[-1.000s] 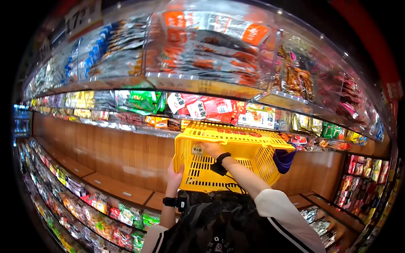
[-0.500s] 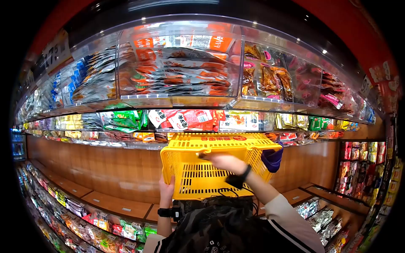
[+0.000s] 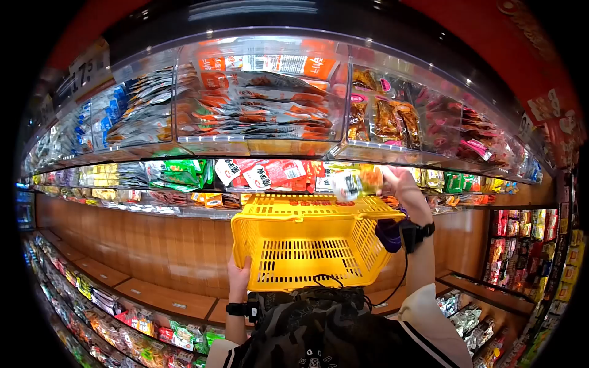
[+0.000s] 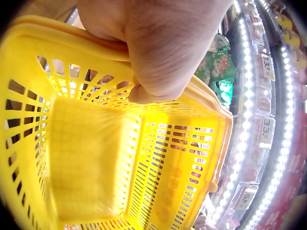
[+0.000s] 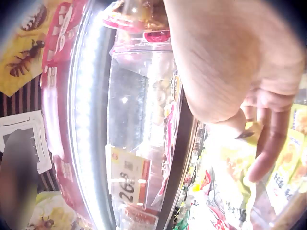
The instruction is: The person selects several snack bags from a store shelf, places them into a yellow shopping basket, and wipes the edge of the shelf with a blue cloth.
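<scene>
My right hand (image 3: 402,184) has left the basket (image 3: 307,251); its fingers now pinch a packet (image 3: 351,183) at the shelf (image 3: 196,211) edge, my left hand (image 3: 238,276) gripping the basket's corner.

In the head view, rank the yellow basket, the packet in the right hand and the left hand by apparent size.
1. The yellow basket, clearly largest.
2 and 3. The left hand and the packet look alike; the packet is blurred, so I leave them unranked.

top shelf (image 3: 270,147): clear bins (image 3: 264,132) of snack packets (image 3: 270,104) | middle shelf (image 3: 184,211): green packets (image 3: 184,173), red packets (image 3: 273,173), yellow packets (image 3: 432,178)
</scene>
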The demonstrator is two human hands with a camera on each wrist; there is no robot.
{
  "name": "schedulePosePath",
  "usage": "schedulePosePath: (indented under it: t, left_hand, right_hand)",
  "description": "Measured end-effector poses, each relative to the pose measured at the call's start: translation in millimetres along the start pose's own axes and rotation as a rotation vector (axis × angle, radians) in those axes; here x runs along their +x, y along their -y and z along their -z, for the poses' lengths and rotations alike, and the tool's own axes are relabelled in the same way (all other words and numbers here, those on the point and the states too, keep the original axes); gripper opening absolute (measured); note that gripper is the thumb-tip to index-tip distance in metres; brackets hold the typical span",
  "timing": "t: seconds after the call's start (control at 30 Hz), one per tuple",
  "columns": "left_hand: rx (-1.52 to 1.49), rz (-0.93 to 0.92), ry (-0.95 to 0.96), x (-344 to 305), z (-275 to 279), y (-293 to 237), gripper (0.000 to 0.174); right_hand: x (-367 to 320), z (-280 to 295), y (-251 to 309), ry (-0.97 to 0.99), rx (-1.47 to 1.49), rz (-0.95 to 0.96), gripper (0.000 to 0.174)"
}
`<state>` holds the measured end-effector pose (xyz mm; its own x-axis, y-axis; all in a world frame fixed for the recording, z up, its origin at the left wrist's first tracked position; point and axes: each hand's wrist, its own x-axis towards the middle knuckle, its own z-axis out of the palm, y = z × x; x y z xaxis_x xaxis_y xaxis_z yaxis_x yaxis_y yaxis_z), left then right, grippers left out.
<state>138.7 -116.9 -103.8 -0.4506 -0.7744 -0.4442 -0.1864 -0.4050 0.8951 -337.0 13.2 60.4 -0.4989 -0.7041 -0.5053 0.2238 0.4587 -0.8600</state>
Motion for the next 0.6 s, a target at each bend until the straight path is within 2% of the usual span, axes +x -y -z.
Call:
schedulePosePath:
  t: [0.07, 0.1, 0.13, 0.2, 0.27, 0.37, 0.6]
  left_hand:
    - [0.011, 0.013, -0.008, 2.0, 1.2, 6.0, 0.035]
    - [0.012, 0.005, -0.007, 3.9, 3.3, 12.6, 0.035]
    - [0.039, -0.041, 0.003, 6.3, 6.4, 20.7, 0.035]
    - [0.069, -0.092, 0.018, 7.4, 8.9, 22.7, 0.035]
    - [0.071, -0.106, 0.023, 7.2, 6.6, 17.8, 0.034]
    - [0.081, -0.103, 0.034, 6.5, 6.3, 14.3, 0.033]
    - [0.050, -0.126, 0.021, 9.2, 5.7, 19.9, 0.032]
  right_hand:
    - [7.3, 7.7, 1.7, -0.090, -0.381, -0.038, 0.032]
    - [18.2, 21.0, -24.4, -0.044, -0.363, 0.160, 0.030]
    - [28.3, 35.5, -37.9, 0.012, -0.927, 0.457, 0.024]
    - [91.9, 83.0, -115.9, -0.101, -0.466, 0.482, 0.022]
    - [115.8, 79.5, -104.8, -0.348, -0.372, 0.456, 0.024]
    - [138.9, 68.9, -89.6, -0.503, -0.412, 0.466, 0.027]
    - [161.0, 2.5, -96.3, -0.343, -0.600, 0.271, 0.037]
